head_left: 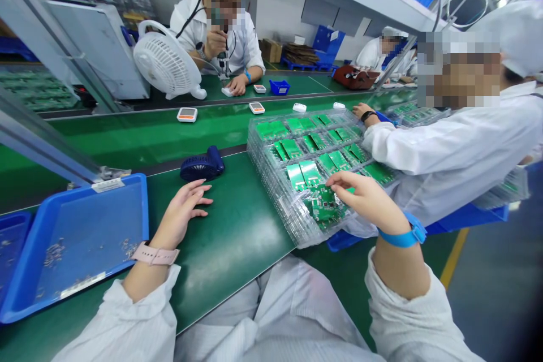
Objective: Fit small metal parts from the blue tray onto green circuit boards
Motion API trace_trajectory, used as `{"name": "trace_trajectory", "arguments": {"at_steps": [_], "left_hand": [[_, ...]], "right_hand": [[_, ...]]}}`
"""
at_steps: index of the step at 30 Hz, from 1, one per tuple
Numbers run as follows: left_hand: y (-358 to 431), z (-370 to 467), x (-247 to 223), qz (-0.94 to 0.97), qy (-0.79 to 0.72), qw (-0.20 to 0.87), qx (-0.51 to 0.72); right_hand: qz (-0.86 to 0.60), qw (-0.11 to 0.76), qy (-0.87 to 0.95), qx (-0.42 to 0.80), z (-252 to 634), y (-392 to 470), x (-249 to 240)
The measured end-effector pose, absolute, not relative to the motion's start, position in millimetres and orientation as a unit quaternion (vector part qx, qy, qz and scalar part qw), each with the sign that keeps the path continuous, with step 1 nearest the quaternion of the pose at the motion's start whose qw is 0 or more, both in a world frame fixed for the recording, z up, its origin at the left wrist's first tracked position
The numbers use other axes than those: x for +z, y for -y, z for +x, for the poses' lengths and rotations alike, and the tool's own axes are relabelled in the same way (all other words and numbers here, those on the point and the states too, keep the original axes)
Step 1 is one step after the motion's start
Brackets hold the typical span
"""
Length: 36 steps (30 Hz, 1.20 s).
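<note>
My right hand (354,192) pinches the upper edge of a green circuit board (326,203) between thumb and fingertips. That board is over the near corner of a clear plastic tray (303,226), the top one of a tall stack. More green circuit boards (305,172) lie in the tray's compartments, several of them in pairs. My left hand (183,209) hovers over the green table (237,220), its fingers apart with nothing in them. Just beyond it lies a dark blue handheld fan (202,165).
Blue trays (93,220) with small parts lie at the left. A conveyor (220,130) crosses ahead, with small white devices (187,115) beside it. A white fan (167,62) stands across it. One co-worker (250,39) sits opposite; another's sleeve (416,141) is close at the right.
</note>
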<state>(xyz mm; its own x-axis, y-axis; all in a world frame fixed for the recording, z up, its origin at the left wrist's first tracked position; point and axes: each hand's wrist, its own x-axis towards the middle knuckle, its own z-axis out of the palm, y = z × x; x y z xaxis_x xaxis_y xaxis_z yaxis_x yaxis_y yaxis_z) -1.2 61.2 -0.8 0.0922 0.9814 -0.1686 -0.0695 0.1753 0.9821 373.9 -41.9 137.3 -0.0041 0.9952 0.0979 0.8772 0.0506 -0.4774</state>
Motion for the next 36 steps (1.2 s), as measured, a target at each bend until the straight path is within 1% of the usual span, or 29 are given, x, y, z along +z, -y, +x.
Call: {"name": "trace_trajectory", "arguments": {"at_steps": [3,7,16,18,22,24,26,28,31,36], "left_hand": [[-61.5,-1.2,-1.2,0.458,-0.505,0.581,0.445],[-61.4,-1.2,-0.7,0.454,-0.513,0.579,0.442],[-62.5,-1.9,-2.8,0.455,-0.514,0.581,0.438],[-62.8,-1.9,-3.4,0.453,-0.515,0.582,0.437],[-62.4,-1.9,-3.1,0.451,-0.518,0.583,0.434],[-61.8,-1.8,-2.2,0.452,-0.518,0.583,0.434],[-61.5,-1.5,-1.4,0.453,-0.517,0.583,0.433],[-61.5,-1.5,-1.2,0.454,-0.516,0.583,0.433],[-62.0,-2.4,-2.5,0.456,-0.511,0.585,0.436],[-62.9,-4.3,-5.3,0.466,-0.502,0.584,0.436]], "right_hand": [[-0.67,0.195,0.698,0.161,374.4,42.2,142.3],[-0.664,0.139,0.714,0.173,370.3,41.1,142.9],[-0.71,0.115,0.691,0.076,375.2,40.1,134.7],[-0.716,0.129,0.683,0.061,375.8,43.2,136.5],[-0.716,0.213,0.664,0.047,374.5,52.0,142.9],[-0.696,0.218,0.68,0.07,372.9,54.2,145.4],[-0.674,0.202,0.704,0.093,371.5,51.6,146.4],[-0.664,0.181,0.72,0.087,371.0,42.6,146.0],[-0.648,0.132,0.749,0.039,370.4,18.9,144.1],[-0.645,0.02,0.763,-0.039,355.4,-17.8,139.9]]}}
